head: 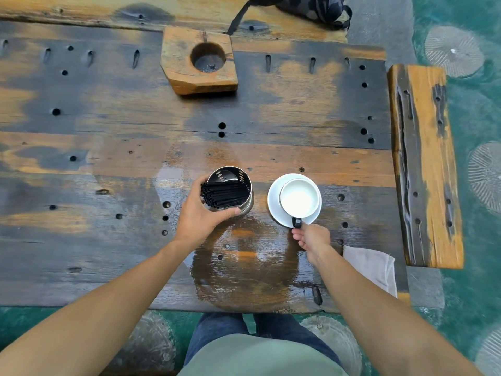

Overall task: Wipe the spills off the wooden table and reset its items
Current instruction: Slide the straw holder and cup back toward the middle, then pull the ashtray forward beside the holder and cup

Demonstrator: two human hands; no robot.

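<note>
A metal canister (235,183) full of black straws stands on the wooden table (108,164); my left hand (200,215) wraps around its near left side. To its right a white cup (299,197) with a dark handle sits on a white saucer (273,204). My right hand (311,238) pinches the cup's handle at the saucer's near edge. A wet, shiny patch (244,264) spreads over the boards between my arms. A pale grey cloth (375,267) lies on the table's near right corner, just right of my right forearm.
A wooden block (176,66) with a round hollow sits at the far middle of the table. A dark bag (311,9) rests on the far bench. A wooden bench (428,164) runs along the right side. The floor is green, with stone pads.
</note>
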